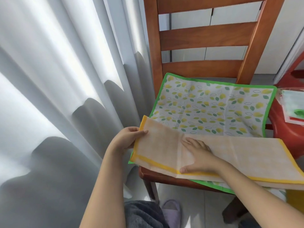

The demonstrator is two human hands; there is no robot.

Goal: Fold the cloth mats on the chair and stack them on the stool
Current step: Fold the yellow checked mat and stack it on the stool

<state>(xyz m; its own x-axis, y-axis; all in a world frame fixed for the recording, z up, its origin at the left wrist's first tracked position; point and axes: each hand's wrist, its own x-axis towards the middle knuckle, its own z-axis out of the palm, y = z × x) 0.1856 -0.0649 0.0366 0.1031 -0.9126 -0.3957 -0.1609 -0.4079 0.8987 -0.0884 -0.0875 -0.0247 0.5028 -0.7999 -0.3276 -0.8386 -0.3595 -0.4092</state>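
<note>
A yellow-edged cloth mat (238, 153), folded into a long strip, lies across the front of the wooden chair (209, 37). My left hand (130, 137) pinches its left end, which is lifted off the seat. My right hand (197, 155) presses flat on the strip at its middle crease, fingers straight. Under it a green-edged mat with a lemon print (210, 106) is spread over the seat. At the right edge stands the red stool (279, 122) with folded mats (292, 107) on top.
Pale curtains (62, 89) hang close on the left of the chair. White cabinet doors (190, 18) show behind the chair back. On the tiled floor below are a lilac slipper (171, 211) and my grey trouser leg (143, 214).
</note>
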